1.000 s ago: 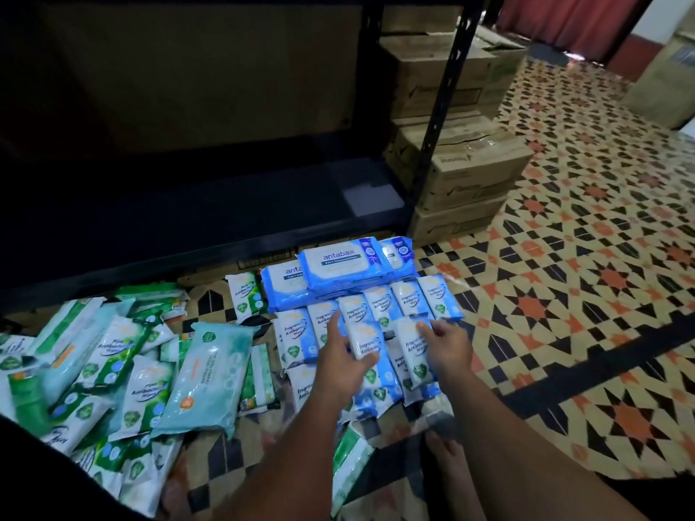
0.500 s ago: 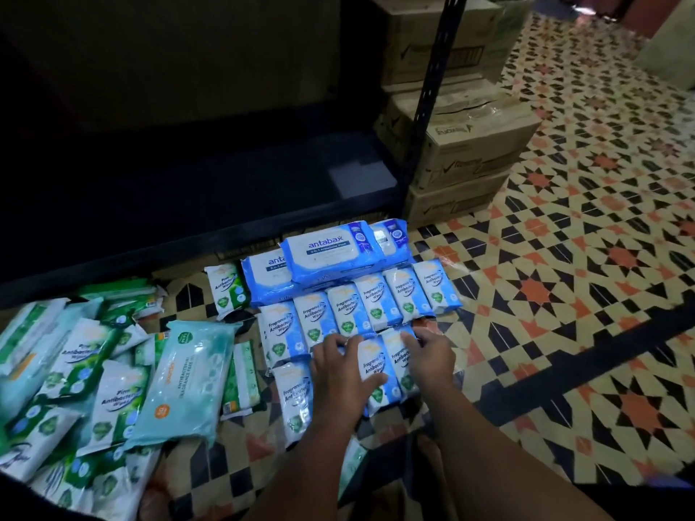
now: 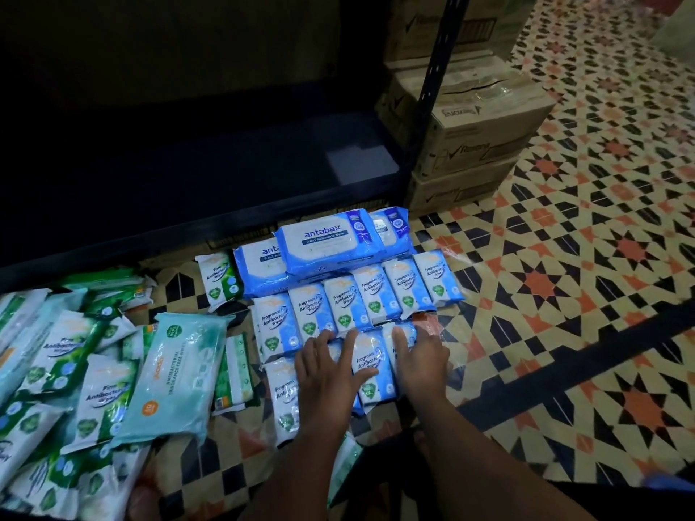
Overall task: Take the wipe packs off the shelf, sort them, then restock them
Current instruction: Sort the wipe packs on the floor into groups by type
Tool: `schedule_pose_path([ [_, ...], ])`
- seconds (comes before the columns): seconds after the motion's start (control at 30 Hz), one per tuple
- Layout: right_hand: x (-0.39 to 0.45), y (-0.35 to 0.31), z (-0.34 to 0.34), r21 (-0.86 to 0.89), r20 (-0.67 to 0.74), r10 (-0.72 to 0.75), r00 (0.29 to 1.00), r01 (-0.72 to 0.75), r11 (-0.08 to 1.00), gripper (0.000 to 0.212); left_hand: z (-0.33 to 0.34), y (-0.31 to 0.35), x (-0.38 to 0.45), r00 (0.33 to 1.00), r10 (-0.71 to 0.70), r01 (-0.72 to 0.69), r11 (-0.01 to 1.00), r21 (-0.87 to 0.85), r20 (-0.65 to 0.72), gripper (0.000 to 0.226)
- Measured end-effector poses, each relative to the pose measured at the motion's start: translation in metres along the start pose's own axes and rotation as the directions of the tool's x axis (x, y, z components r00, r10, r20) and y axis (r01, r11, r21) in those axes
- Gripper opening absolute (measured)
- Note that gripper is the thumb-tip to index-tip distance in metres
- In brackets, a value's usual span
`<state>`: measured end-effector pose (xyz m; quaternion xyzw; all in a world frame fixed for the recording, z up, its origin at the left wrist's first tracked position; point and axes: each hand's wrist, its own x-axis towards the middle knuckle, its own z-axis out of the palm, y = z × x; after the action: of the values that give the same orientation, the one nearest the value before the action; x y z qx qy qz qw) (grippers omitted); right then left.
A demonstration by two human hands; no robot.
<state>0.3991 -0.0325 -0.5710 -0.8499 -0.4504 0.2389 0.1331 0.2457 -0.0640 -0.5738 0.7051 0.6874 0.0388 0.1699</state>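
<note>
Packs everywhere on the tiled floor (image 3: 564,295) in front of the dark bottom shelf (image 3: 188,182). Far left there's a messy heap of green packs (image 3: 64,370), with a big teal pack (image 3: 176,374) lying on its right edge. Next over, the blue ones are sorted: two big antabax packs (image 3: 327,242) stacked at the back near the shelf lip, a neat row of small blue packs (image 3: 357,298) touching side by side just in front, and a second row started nearer the camera.

Left hand (image 3: 327,370) lies flat on that near row, fingers straight and spread, pressing on a small blue pack (image 3: 370,364), not gripping anything. Right hand (image 3: 421,359) is just beside it, fingers also straight, resting on the neighbouring pack at the row's right end. Further right, behind the shelf post (image 3: 436,84), cardboard boxes (image 3: 477,133) sit stacked.
</note>
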Motion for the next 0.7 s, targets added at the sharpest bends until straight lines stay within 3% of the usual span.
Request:
schedule_pose_path([
  [0.13, -0.02, -0.008, -0.009, -0.119, 0.082, -0.064, 0.995, 0.073, 0.99, 0.116, -0.01, -0.02, -0.012, 0.991, -0.018, 0.012, 0.999, -0.048, -0.131, 0.064],
  [0.23, -0.036, -0.01, 0.0, -0.204, 0.113, -0.088, 0.99, 0.11, 0.973, 0.135, -0.015, -0.053, -0.039, 0.991, 0.085, -0.085, 0.996, 0.009, -0.108, 0.082],
  [0.33, -0.046, -0.011, 0.01, -0.234, 0.105, -0.077, 0.991, 0.1, 0.967, 0.133, -0.009, -0.067, -0.05, 0.985, 0.167, -0.162, 0.982, 0.097, -0.042, 0.102],
  [0.53, -0.044, -0.012, 0.017, -0.342, 0.072, -0.156, 0.985, 0.172, 0.924, 0.124, 0.007, -0.069, -0.04, 0.989, 0.142, -0.146, 0.985, 0.089, 0.043, 0.093],
  [0.7, -0.039, -0.016, 0.021, -0.377, 0.063, -0.16, 0.985, 0.172, 0.91, 0.115, 0.011, -0.069, -0.038, 0.989, 0.142, -0.144, 0.988, 0.05, 0.033, 0.091],
])
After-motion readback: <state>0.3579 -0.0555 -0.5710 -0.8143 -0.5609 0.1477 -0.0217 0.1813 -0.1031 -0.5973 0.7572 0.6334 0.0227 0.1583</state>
